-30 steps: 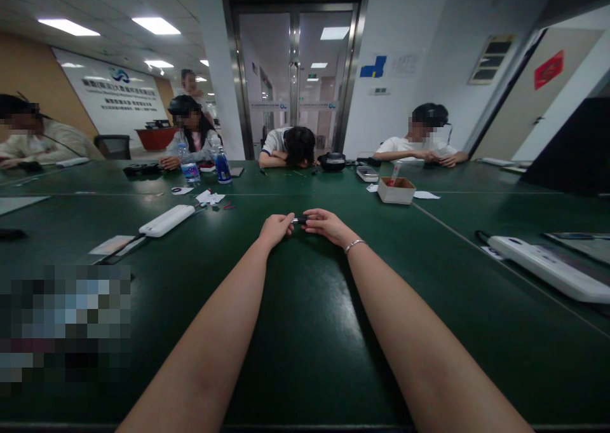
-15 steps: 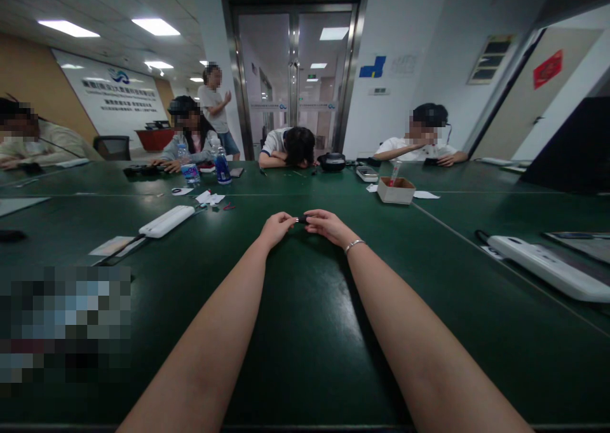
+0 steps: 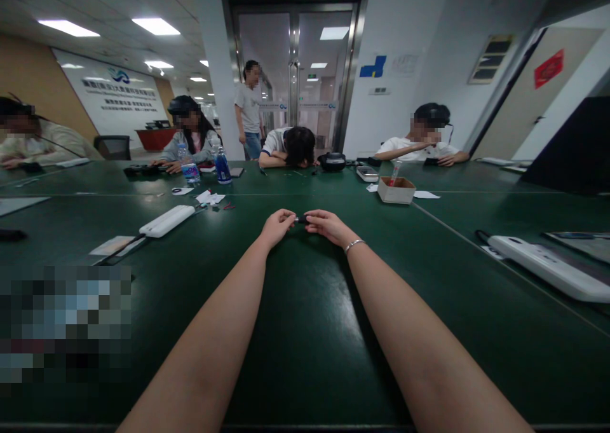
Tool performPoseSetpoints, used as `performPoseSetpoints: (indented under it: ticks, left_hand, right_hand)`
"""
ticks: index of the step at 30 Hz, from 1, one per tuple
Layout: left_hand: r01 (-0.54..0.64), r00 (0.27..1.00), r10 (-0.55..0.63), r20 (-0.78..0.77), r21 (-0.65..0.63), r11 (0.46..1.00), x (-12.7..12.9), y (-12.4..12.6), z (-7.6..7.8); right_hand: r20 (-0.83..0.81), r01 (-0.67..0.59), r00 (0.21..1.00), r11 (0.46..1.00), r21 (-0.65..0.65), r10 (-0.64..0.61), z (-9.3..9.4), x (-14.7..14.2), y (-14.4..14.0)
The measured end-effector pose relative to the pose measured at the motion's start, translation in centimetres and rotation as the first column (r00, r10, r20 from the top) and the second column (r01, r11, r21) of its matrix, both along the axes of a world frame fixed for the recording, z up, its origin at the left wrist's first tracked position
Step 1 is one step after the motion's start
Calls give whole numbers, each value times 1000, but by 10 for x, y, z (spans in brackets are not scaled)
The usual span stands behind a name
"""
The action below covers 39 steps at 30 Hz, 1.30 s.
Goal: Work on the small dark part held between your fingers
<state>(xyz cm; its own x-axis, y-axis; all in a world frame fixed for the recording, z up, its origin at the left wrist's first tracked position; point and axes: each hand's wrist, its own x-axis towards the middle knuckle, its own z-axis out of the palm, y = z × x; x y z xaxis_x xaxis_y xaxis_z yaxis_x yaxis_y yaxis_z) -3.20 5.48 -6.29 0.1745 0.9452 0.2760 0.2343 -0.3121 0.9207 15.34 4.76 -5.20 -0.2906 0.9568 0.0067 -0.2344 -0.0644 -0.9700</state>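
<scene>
Frankly, my left hand [image 3: 277, 225] and right hand [image 3: 326, 225] both pinch one small dark piece [image 3: 300, 219]; fingertip grip could slip, dropping it onto the desk [image 3: 305, 331].

Cool, fairly dim light comes from ceiling panels [image 3: 152, 26] at the upper left and behind the glass door [image 3: 295, 77]. The glossy green tabletop [image 3: 305, 331] carries soft glare between the forearms. Wide-angle distortion bends the edges. A pixelated block [image 3: 64, 325] sits at the lower left; faces are blurred.
</scene>
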Motion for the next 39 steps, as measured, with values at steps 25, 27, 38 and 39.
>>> performPoseSetpoints:
  ticks: [25, 27, 38, 39]
  left_hand:
    - [-20, 1000, 20, -21, -20, 1000, 3, -5, 3]
    - [-30, 999, 30, -21, -5, 1000, 2, -4, 3]
    - [-45, 999, 45, -7, -23, 999, 3, -4, 4]
    - [-40, 999, 40, -12, -33, 999, 3, -4, 4]
  right_hand:
    - [5, -4, 1000, 1000, -4, 4, 2, 0, -2]
    - [5, -10, 1000, 1000, -2, 10, 3, -1, -2]
    - [10, 6, 1000, 1000, -1, -6, 1, -1, -2]
    - [10, 4, 1000, 1000, 0, -4, 1, -1, -1]
